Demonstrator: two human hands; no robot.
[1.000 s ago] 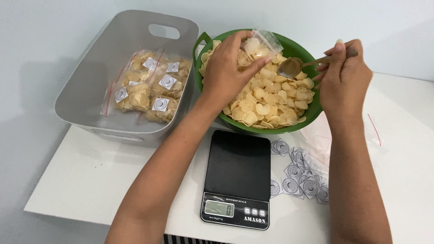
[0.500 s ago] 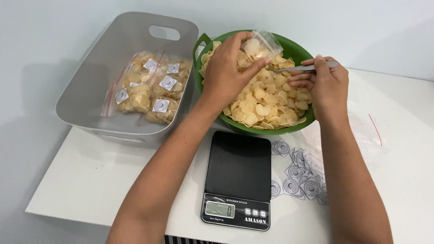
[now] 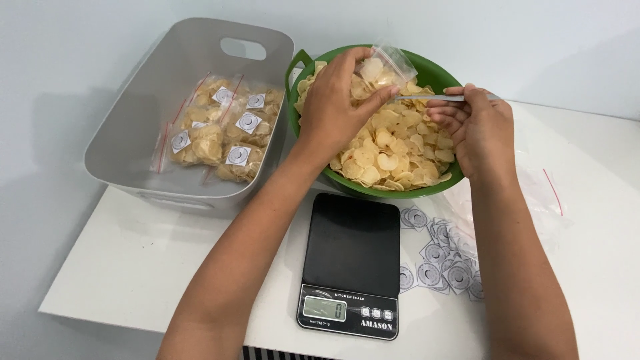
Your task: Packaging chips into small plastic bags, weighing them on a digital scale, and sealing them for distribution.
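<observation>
**Bag held open over a bowl of chips, spoon handle level at its mouth**

A small clear bag (image 3: 385, 65), partly filled with pale chips, was held by the left hand (image 3: 337, 100) over the green bowl (image 3: 437, 190), at about twelve o'clock of the bowl's heap. The left fingers were closed on the bag's rim, pinching it open. A grey spoon (image 3: 427, 98) was gripped by the right hand (image 3: 477, 130), fingers curled tight around its handle, at three o'clock of the bowl; the handle lay level and pointed toward the bag, and its scoop end was hidden behind the left fingers.

A black kitchen scale (image 3: 352, 267) lay bare at six o'clock, just beside the bowl. Round paper labels (image 3: 440, 260) and loose empty bags (image 3: 540, 200) were spread at four o'clock. A grey tub (image 3: 133, 127) at nine o'clock held sealed, labelled bags (image 3: 220, 137).

Risk, as judged: because the bag's mouth was narrow and soft, chips could be tipped past it if the spoon were tilted early; those over the bowl would be caught, those beyond its rim lost. Brittle chips could also be crushed by the pinch.
</observation>
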